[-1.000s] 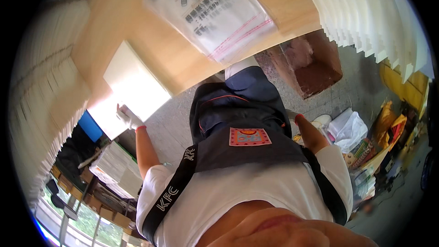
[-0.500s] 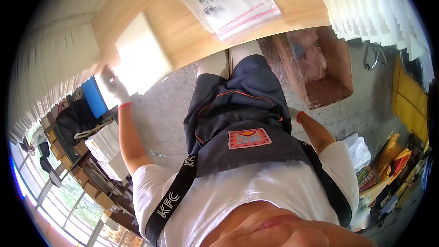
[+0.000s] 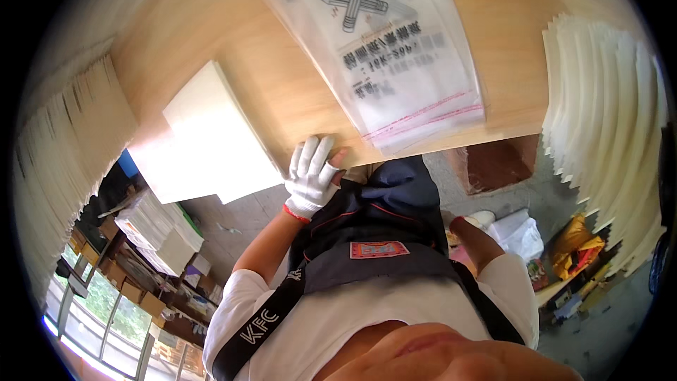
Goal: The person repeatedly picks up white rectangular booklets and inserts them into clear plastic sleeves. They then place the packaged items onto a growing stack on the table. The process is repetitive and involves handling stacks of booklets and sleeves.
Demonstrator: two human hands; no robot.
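A wooden table [image 3: 233,42] is seen from above, filling the upper part of the view. A left hand [image 3: 312,176] in a white glove with a red cuff is laid flat on the table's near edge, close to the centre of the picture. Its fingers [image 3: 310,155] are stretched open and pointed toward 12 o'clock; nothing is gripped by it.

A stack of white paper sheets [image 3: 211,134] is placed on the table just beside the hand, at about 10 o'clock from it, with one corner hanging past the table edge. A clear plastic bag with printed black marks [image 3: 384,49] is lain at about 1 o'clock from the hand, near it but apart.

The right hand [image 3: 479,220], also gloved in white, is held low beside the person's leg at about 4 o'clock from the left hand; most of it is hidden, so its grip cannot be told.

Fanned stacks of pale sheets [image 3: 606,127] are ranged along the right rim.
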